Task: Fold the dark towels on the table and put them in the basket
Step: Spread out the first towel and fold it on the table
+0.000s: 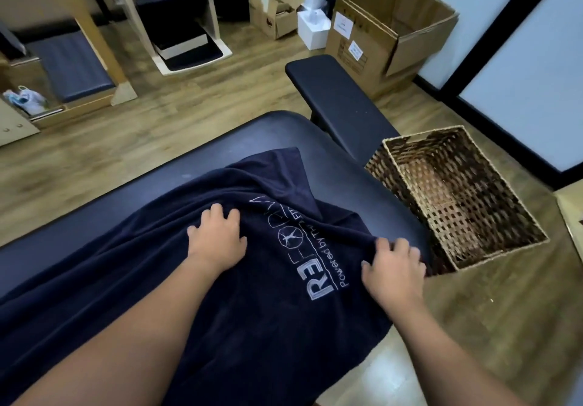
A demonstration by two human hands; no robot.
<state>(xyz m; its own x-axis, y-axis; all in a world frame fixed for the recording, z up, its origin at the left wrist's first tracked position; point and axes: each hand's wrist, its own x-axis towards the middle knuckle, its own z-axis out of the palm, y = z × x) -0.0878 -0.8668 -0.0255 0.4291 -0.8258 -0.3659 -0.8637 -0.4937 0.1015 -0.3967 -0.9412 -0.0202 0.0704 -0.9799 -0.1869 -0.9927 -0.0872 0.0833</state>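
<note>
While over the table (94, 216):
Left hand (217, 241): fingers curled, gripping navy towel (252, 326).
Right hand (394, 266): pinching towel's edge beside wicker basket (533, 232).

Pilates or fitness studio, black padded table (164, 165) on wood flooring; beyond it wooden reformer-style frames (104, 42) with dark pads, open cardboard boxes (388, 36)
</note>
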